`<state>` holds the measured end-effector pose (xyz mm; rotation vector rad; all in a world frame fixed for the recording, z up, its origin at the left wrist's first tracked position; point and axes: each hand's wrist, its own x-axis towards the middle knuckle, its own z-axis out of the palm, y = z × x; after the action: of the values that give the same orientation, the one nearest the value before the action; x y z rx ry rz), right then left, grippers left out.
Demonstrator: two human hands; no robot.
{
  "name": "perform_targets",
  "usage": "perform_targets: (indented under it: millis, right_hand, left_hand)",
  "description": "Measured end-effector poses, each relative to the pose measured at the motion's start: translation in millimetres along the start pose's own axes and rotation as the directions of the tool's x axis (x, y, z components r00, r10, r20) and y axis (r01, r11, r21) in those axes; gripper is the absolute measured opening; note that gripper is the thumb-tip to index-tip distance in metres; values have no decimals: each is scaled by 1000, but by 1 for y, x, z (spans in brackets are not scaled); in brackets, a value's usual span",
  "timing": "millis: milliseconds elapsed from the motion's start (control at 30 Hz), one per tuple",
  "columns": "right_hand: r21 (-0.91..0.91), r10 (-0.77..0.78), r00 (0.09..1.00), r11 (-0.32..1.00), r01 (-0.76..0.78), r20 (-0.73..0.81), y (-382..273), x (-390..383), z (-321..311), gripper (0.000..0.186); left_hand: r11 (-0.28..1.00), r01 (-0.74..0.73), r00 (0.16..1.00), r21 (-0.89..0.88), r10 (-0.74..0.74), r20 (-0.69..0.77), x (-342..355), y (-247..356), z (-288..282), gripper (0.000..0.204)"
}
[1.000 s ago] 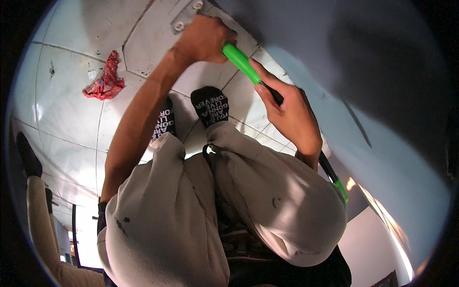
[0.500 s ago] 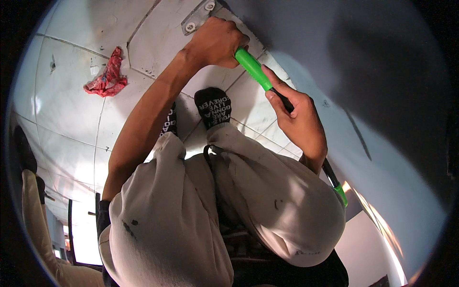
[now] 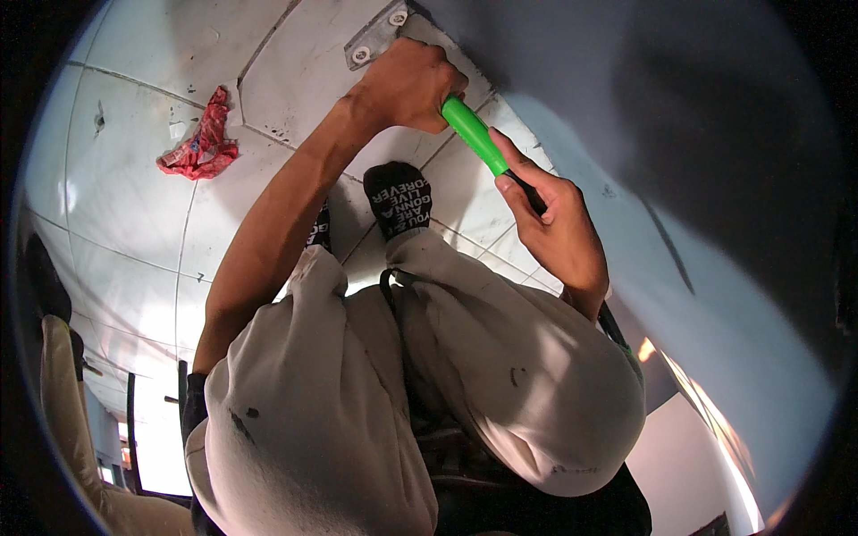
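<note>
My left hand point(image 3: 411, 82) is wrapped round the upper end of a long tool point(image 3: 474, 132) with a green grip and a black handle. That end is hidden in my fingers, just below a flat metal plate point(image 3: 378, 32) with two round fasteners on the tiled floor. My right hand point(image 3: 559, 232) grips the same tool lower down, thumb along the handle, beside the blue-grey wall. The tool's lower part disappears behind my right knee. My feet in black socks point(image 3: 398, 201) are between my arms.
A crumpled red cloth point(image 3: 201, 147) lies on the white tiles point(image 3: 134, 223) to the left. The blue-grey wall point(image 3: 733, 196) fills the right side. Another person's bent leg point(image 3: 63, 411) shows at the far left. A bright opening point(image 3: 156, 429) with a dark frame is behind it.
Both hands and the tool have shifted slightly right and down in the picture, along with the metal plate. The tool's lower green end has slipped mostly out of sight behind my knee.
</note>
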<state>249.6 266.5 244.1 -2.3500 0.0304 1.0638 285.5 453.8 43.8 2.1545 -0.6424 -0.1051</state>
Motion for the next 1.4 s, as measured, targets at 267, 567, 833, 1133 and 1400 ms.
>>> perform_targets:
  millis: [267,567,833,1133,1400]
  right_hand:
    - [-134,-57,998,989,59,23,-36,24,0,46]
    - [-99,17,1000,995,-15,17,-25,13,2,46]
    - [-63,-13,1000,998,15,27,-25,18,4,45]
    - [-109,-62,997,992,66,42,-49,45,11,45]
    - [-47,102,992,994,-99,74,-49,22,1,45]
  left_hand:
    - [997,16,998,77,-11,-68,-9,-24,-30,22]
    - [995,22,1000,93,-22,-1,-2,-15,-19,20]
    - [995,55,998,80,-51,-45,-8,-21,-27,23]
    - [986,46,997,159,-34,-73,-9,-53,-49,27]
    - [992,71,996,104,-76,41,-6,-20,-35,27]
